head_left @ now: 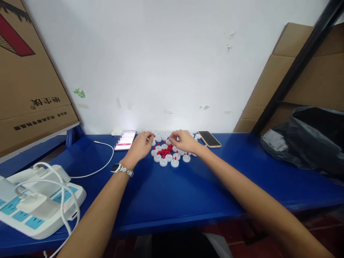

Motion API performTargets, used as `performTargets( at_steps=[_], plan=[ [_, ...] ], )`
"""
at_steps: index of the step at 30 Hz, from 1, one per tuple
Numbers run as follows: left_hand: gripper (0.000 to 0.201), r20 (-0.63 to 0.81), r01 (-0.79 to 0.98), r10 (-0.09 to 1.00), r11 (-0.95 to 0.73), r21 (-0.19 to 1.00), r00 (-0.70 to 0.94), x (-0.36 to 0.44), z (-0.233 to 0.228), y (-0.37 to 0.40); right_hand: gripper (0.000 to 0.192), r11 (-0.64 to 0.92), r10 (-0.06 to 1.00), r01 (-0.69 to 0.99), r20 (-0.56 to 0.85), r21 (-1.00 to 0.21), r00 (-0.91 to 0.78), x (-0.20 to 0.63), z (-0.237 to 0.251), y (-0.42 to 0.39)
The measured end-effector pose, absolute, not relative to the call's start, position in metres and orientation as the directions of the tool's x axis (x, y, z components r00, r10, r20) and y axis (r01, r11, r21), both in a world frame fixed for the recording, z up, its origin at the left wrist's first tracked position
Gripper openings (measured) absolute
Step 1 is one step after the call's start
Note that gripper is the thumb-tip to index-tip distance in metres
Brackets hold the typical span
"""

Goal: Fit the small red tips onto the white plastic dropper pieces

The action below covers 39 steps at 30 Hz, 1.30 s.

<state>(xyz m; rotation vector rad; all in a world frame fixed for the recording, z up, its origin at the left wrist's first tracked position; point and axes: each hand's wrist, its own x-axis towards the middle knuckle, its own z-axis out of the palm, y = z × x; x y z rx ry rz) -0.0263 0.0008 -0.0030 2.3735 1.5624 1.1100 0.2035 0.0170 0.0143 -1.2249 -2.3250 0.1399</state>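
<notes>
Many round white caps (pixel 175 163) cluster on the blue table, several with a small red tip standing on top. A loose pile of small red tips (pixel 164 153) lies in the middle of them. At the left edge of the cluster, my left hand (pixel 143 144) is closed in a pinch; whatever its fingertips hold is too small to make out. My right hand (pixel 184 141) reaches over the right side, thumb and finger pinched at a red tip above a white cap (pixel 168 142). Part of the cluster is hidden behind my right hand.
A lit phone (pixel 126 140) lies left of the cluster, a dark-screened phone (pixel 209 139) right of it. A white power strip (pixel 77 195) with plugs and cables fills the left front. Cardboard (pixel 34 79) stands left; a dark plastic bag (pixel 303 139) lies right. The white wall (pixel 161 64) closes the back.
</notes>
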Motion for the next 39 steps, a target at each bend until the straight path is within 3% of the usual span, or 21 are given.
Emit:
performTargets(
  at_steps=[7,13,16,19,22,25,28,31,33,39],
  plan=[
    [0.028,0.485,0.788,0.842,-0.458,0.412,0.236,-0.031,-0.015,0.009,0.029,0.499,0.849,0.85,0.294,-0.17,-0.44,0.151,0.018,0.077],
    [0.03,0.488,0.801,0.845,-0.44,0.406,0.216,-0.03,-0.016,0.007,0.016,0.494,0.857,0.849,0.27,-0.186,-0.44,0.137,0.015,0.082],
    [0.039,0.543,0.781,0.825,-0.44,0.443,0.156,-0.025,-0.014,0.001,0.017,0.481,0.873,0.765,0.317,-0.428,-0.371,0.145,0.019,0.068],
    [0.048,0.573,0.727,0.806,-0.483,0.488,0.15,-0.018,-0.01,-0.005,0.017,0.453,0.885,0.436,0.333,-0.778,-0.324,0.159,0.021,0.046],
    [0.038,0.514,0.627,0.821,-0.54,0.561,0.247,-0.012,-0.006,-0.009,0.022,0.428,0.884,0.249,0.346,-0.869,-0.313,0.174,0.018,0.027],
    [0.033,0.514,0.596,0.811,-0.567,0.568,0.281,-0.009,-0.006,-0.009,0.026,0.475,0.876,0.409,0.374,-0.779,-0.305,0.188,0.013,0.018],
    [0.033,0.556,0.643,0.794,-0.563,0.519,0.245,-0.011,-0.008,-0.006,0.021,0.543,0.837,0.691,0.368,-0.477,-0.404,0.193,0.012,0.021],
    [0.036,0.535,0.672,0.813,-0.531,0.516,0.231,-0.014,-0.009,-0.005,0.016,0.578,0.81,0.78,0.282,-0.239,-0.514,0.187,0.014,0.031],
    [0.039,0.499,0.693,0.837,-0.496,0.523,0.223,-0.015,-0.008,-0.005,0.015,0.584,0.808,0.785,0.243,-0.206,-0.537,0.177,0.016,0.039],
    [0.04,0.479,0.704,0.845,-0.49,0.515,0.238,-0.017,-0.009,-0.004,0.021,0.55,0.835,0.795,0.192,-0.256,-0.515,0.157,0.02,0.054]
  ],
)
